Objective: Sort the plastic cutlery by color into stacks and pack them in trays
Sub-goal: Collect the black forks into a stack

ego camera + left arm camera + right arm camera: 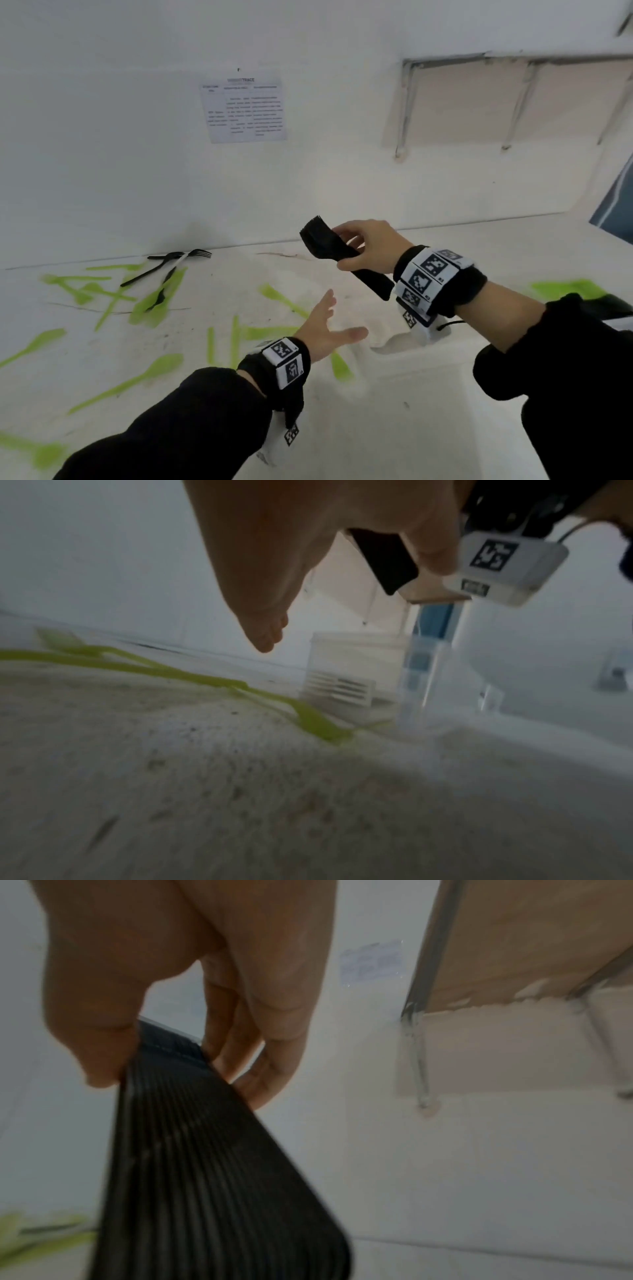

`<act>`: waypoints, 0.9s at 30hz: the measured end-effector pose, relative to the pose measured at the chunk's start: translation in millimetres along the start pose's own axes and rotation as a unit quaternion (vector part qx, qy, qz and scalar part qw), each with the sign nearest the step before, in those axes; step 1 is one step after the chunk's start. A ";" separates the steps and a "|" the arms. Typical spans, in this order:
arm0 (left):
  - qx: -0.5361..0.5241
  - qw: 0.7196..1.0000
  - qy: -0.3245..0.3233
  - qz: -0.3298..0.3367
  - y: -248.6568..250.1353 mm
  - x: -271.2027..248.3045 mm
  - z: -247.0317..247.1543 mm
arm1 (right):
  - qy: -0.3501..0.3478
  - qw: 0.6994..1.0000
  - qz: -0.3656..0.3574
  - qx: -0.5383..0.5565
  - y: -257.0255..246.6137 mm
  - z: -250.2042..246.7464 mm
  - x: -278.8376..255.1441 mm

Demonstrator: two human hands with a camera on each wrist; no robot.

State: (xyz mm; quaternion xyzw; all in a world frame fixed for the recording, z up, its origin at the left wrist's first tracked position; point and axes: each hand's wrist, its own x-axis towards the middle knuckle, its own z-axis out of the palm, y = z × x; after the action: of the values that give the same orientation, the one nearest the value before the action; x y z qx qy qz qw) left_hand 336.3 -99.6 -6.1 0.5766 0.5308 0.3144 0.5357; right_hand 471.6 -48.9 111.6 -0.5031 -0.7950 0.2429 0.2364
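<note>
The white worktop [212, 404] fills the lower half of the head view and meets the white wall [102, 154] along a seam at its far edge; a printed sheet [244, 109] is stuck on that wall, and a shelf on brackets [513, 102] juts out to the right. Open, bare worktop lies in the middle and near right, under and between the two arms. Green cutlery [152, 305] is scattered flat across the left and centre of the worktop, roughly a dozen pieces, though blur blocks a firm count, and a further green patch [565, 287] shows behind the right forearm. In the left wrist view a clear tray [342, 674] stands on the worktop just past the nearest green piece. Near the back seam lie three loose black pieces [164, 270], crossed over one another, one with a white stretch on its handle. The right hand [370, 246] is raised above the worktop with fingers and thumb curled round a thick stack of black forks [342, 253], tines pointing up-left. The left hand [325, 329] hovers lower, palm spread, fingers straight and apart, its grip on nothing.
</note>
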 end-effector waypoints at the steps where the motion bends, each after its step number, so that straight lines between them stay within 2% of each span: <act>1: 0.064 0.998 -0.018 -0.007 -4.2 2.8 5.6 | -0.009 1.000 -0.001 -0.011 10.6 -11.8 -6.7; 3: 0.170 0.984 -0.043 -0.009 -8.6 5.6 15.6 | -0.042 0.999 0.007 -0.033 33.8 -28.2 -22.1; 5: 0.210 0.976 -0.059 -0.003 -8.8 6.6 25.0 | -0.093 0.993 0.016 -0.072 56.2 -35.1 -37.0; 10: 0.229 0.972 -0.053 -0.003 -2.0 11.8 40.2 | -0.212 0.967 0.029 -0.141 98.1 -32.2 -58.5; 15: 0.219 0.975 -0.037 -0.020 -0.4 15.7 43.9 | -0.306 0.934 0.008 -0.184 112.7 -22.2 -58.0; 20: 0.204 0.978 -0.028 -0.030 -2.6 16.7 44.5 | -0.357 0.905 -0.052 -0.226 107.3 -7.2 -47.8; 27: 0.194 0.980 -0.026 -0.033 -5.5 18.2 45.0 | -0.398 0.873 -0.073 -0.271 103.0 11.4 -37.8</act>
State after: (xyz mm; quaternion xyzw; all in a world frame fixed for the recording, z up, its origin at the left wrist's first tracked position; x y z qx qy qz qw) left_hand 381.1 -95.9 -25.4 0.6597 0.5864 0.1728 0.4370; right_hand 549.6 -46.5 33.6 -0.3485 -0.8911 0.1796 -0.2286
